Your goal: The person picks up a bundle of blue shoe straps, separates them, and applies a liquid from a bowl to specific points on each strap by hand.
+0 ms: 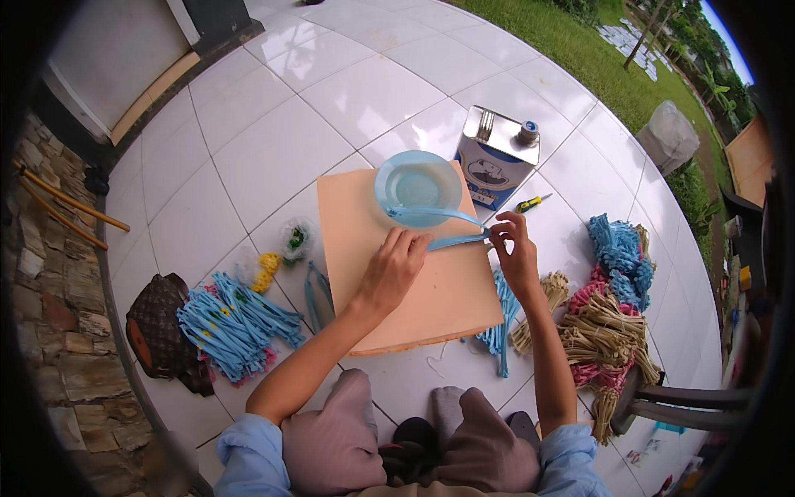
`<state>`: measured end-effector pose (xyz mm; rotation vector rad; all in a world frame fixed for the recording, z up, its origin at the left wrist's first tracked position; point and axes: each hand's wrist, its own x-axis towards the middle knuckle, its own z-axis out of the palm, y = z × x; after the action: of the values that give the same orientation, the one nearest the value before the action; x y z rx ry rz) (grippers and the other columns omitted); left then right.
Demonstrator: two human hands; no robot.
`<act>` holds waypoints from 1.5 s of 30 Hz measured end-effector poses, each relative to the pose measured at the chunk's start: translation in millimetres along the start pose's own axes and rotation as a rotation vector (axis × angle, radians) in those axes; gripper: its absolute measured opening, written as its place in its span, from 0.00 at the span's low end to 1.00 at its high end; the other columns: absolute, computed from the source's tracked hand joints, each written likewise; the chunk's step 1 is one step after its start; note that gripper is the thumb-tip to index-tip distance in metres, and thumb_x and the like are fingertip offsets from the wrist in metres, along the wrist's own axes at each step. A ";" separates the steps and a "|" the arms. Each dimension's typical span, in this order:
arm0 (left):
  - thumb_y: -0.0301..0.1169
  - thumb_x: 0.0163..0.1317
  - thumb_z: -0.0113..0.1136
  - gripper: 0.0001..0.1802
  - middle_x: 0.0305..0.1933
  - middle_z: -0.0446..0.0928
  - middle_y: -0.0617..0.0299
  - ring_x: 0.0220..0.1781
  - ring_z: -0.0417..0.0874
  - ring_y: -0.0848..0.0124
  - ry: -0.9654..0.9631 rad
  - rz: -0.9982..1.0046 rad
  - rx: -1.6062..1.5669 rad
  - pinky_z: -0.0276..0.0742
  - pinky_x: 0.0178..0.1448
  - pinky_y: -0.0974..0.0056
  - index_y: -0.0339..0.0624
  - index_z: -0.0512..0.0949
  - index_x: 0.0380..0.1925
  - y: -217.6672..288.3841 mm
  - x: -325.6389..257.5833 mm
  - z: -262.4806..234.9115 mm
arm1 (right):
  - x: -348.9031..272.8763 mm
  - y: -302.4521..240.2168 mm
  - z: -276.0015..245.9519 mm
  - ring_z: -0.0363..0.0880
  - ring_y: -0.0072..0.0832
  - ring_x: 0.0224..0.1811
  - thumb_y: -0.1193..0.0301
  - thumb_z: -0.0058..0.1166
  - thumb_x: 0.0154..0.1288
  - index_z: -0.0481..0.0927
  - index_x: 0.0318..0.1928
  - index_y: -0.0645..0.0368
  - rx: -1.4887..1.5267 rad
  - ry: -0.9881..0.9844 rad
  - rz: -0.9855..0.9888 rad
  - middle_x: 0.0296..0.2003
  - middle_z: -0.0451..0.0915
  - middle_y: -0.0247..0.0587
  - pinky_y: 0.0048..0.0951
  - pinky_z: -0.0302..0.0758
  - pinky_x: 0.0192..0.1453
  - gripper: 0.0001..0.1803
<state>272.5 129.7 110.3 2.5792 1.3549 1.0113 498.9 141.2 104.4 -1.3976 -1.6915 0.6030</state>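
Tiled floor: white, beneath and all around the fingers.
Board: peach, flat, directly under the fingers.
Tan, pink and blue pile: bundled strips, well right of right fingers.
Blue bundle: left of left fingers, nearer the body.
Metal can: upright, beyond right fingers.
Bowl: clear blue, on board, beyond left fingers.
Left hand: fingers closed on blue ribbon.
Right hand: fingertips pinching its bend.
Ribbon: doubled between both sets of fingers; farther leg crosses bowl.
Ribbon step: folding or knotting, I'd judge; can't tell which.
Ribbon next: likely needs steady right pinch, left controlling slack.
Screwdriver: just beyond right fingers.
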 end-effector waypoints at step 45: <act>0.55 0.68 0.35 0.37 0.67 0.57 0.47 0.70 0.56 0.59 0.148 -1.355 -1.144 0.50 0.69 0.63 0.31 0.59 0.61 -131.3 -245.9 37.0 | -112.1 -89.6 318.5 0.58 0.39 0.66 0.74 0.35 0.66 0.47 0.65 0.61 0.376 -0.351 0.852 0.64 0.58 0.52 0.32 0.55 0.66 0.28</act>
<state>101.6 33.8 -91.4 0.5348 1.4112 1.0721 186.7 56.3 -27.5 -1.7616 -1.0642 1.6226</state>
